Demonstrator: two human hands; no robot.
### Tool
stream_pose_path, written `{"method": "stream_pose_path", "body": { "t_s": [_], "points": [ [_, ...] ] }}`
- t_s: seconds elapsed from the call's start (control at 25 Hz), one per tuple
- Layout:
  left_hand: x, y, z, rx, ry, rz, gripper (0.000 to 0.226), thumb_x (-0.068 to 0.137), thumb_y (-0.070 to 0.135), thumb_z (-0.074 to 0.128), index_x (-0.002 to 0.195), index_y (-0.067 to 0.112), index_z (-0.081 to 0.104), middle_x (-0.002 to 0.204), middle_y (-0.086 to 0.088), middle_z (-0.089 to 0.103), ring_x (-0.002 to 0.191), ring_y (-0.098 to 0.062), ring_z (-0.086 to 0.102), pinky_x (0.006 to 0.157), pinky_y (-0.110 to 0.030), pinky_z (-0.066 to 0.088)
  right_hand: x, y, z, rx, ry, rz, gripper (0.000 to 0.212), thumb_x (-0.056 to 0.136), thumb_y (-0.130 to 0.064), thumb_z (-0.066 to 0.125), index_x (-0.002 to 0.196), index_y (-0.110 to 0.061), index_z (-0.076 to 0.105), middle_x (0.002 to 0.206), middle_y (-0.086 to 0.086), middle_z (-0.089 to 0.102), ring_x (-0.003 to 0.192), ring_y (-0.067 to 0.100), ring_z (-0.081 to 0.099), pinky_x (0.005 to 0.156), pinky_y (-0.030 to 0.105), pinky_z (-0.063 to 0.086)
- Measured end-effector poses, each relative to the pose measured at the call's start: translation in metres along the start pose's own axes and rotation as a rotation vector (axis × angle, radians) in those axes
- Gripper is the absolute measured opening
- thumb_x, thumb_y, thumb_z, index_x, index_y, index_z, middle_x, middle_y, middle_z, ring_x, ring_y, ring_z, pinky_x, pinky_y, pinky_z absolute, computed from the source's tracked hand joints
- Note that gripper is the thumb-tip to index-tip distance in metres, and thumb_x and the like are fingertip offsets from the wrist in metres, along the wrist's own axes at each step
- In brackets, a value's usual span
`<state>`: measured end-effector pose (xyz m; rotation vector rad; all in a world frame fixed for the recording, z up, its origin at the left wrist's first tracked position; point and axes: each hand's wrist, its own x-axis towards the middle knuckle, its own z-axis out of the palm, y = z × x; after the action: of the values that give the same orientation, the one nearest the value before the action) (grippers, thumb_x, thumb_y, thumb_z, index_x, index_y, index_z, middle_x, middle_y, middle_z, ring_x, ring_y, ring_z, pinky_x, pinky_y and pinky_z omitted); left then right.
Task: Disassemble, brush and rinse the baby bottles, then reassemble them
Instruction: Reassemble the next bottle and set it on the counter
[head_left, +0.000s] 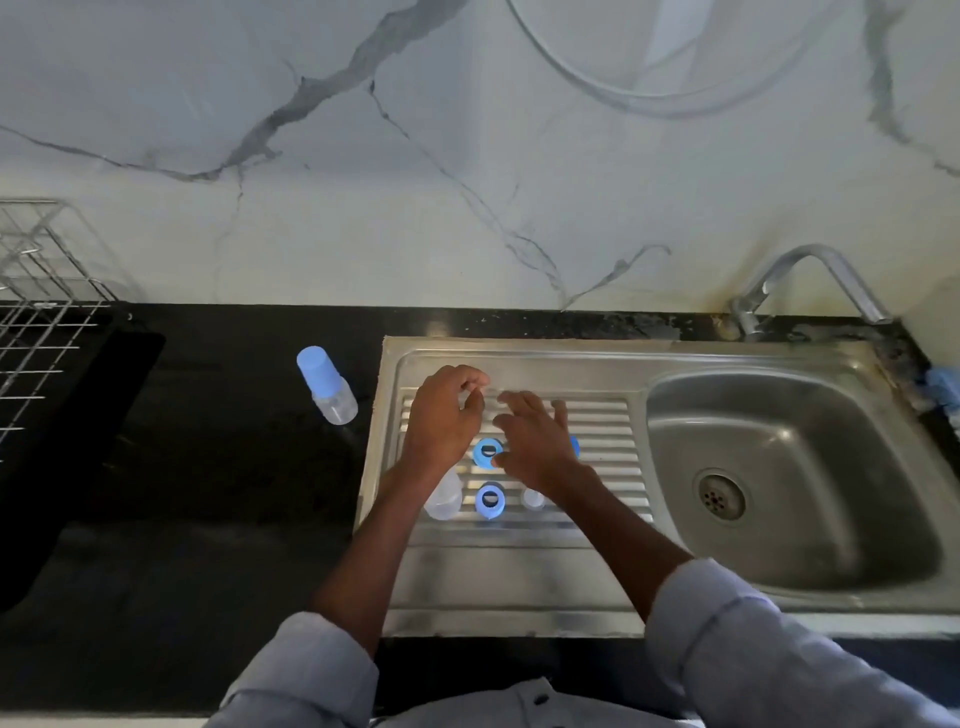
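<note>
An assembled baby bottle (327, 385) with a blue cap stands tilted on the black counter, left of the sink unit. On the ribbed drainboard (608, 431) lie two blue screw rings (487, 453) (490, 500), a clear bottle body (444, 500) and a small clear part (533, 498). My left hand (441, 415) hovers over the drainboard's far left, its fingers curled and pinching what looks like a small clear part (485, 387). My right hand (535, 441) is spread flat above the rings, holding nothing. It half hides another blue piece (574, 446).
The steel sink bowl (779, 483) with its drain lies to the right, and the tap (810, 283) is at the back right. A wire dish rack (41, 322) stands at the far left on a black tray. A hose hangs on the marble wall.
</note>
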<state>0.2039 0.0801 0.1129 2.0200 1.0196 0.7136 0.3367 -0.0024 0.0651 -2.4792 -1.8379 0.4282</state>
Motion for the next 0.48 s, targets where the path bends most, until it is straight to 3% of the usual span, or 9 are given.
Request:
{"method": "stream_pose_path", "body": {
  "t_s": [0.16, 0.32, 0.4, 0.48],
  "points": [
    [0.005, 0.000, -0.002, -0.001, 0.027, -0.059, 0.022, 0.096, 0.004, 0.061, 0.107, 0.018, 0.074, 0.107, 0.006, 0.072, 0.103, -0.013, 0.065, 0.097, -0.036, 0.054, 0.021, -0.004, 0.009, -0.112, -0.091, -0.092, 0.041, 0.087, -0.041, 0.075, 0.123, -0.023, 0.069, 0.165, -0.003, 0.024, 0.155, 0.023, 0.013, 0.120, 0.065, 0.006],
    [0.007, -0.004, -0.005, -0.023, 0.063, -0.088, 0.023, 0.096, 0.004, 0.061, 0.107, 0.019, 0.074, 0.107, 0.009, 0.072, 0.102, -0.010, 0.065, 0.094, -0.030, 0.054, 0.023, -0.001, 0.008, -0.075, -0.091, -0.095, 0.039, 0.092, -0.042, 0.069, 0.126, -0.024, 0.067, 0.163, -0.004, 0.032, 0.154, 0.019, 0.018, 0.121, 0.061, 0.005],
    [0.007, -0.006, -0.007, -0.055, 0.082, -0.115, 0.022, 0.097, 0.006, 0.061, 0.109, 0.020, 0.073, 0.108, 0.012, 0.072, 0.103, -0.006, 0.065, 0.093, -0.026, 0.054, 0.019, 0.002, -0.002, 0.119, -0.022, -0.017, 0.041, 0.092, -0.047, 0.068, 0.128, -0.027, 0.067, 0.159, -0.008, 0.037, 0.150, 0.013, 0.026, 0.123, 0.054, 0.012],
    [0.009, -0.003, -0.007, -0.137, 0.059, -0.151, 0.020, 0.099, 0.012, 0.063, 0.113, 0.023, 0.073, 0.111, 0.014, 0.072, 0.105, -0.004, 0.066, 0.092, -0.023, 0.053, 0.013, 0.005, -0.022, 0.509, 0.098, 0.100, 0.039, 0.089, -0.047, 0.075, 0.121, -0.024, 0.073, 0.150, -0.009, 0.048, 0.141, 0.010, 0.041, 0.119, 0.042, 0.030]
  ]
}}
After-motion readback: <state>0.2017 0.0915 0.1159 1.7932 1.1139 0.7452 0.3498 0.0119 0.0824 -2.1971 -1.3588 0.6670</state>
